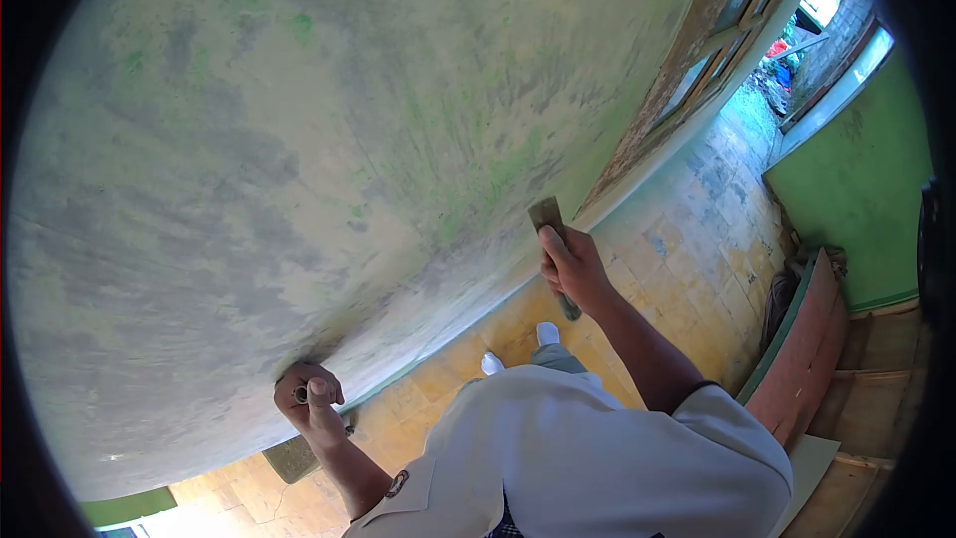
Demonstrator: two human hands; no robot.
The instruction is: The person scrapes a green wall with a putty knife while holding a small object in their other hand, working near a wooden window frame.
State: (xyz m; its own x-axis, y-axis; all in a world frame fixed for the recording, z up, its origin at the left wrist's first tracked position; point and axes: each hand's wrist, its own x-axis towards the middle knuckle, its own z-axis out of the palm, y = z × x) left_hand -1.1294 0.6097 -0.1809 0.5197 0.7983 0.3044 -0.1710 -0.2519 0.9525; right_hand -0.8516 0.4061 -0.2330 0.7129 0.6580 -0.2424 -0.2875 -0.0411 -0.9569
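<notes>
While a pale shirt (597, 448) filled the near part of the scene, both bare forearms angled away from it, far and to the left. The left hand (311, 401) was curled into a fist near the wall, its thumb raised across bent fingers; a small round shape showed there, but whether it was a ring or the end of something held could not be told. To the right, the right hand (573, 264) had its fingers clamped around a scraper (545, 211), thumb along the handle, the blade pointing far; contact with the wall could not be told. Two feet in white (547, 334) stood on the yellowish tiled floor (637, 259). Beyond the hands spread the patchy grey-green wall (299, 159), and at the far right were a wooden-framed window (712, 65) and a green panel (856, 174).
</notes>
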